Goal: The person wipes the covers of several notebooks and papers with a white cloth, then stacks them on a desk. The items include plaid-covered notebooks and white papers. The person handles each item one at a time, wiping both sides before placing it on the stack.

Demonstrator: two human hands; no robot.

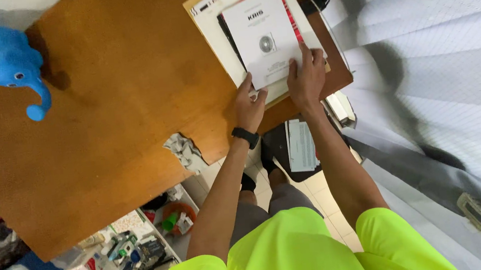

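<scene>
A stack of papers and booklets lies at the right end of a brown wooden table. On top is a white booklet with a small round picture on its cover, over a red-edged sheet. My right hand lies flat on the near right corner of the white booklet. My left hand rests at the table edge and touches the near left corner of the stack. A black band sits on my left wrist.
A blue elephant toy stands at the far left of the table. A crumpled grey cloth lies on the near edge. Below the table are a cluttered shelf, papers on the tiled floor and a grey mattress to the right.
</scene>
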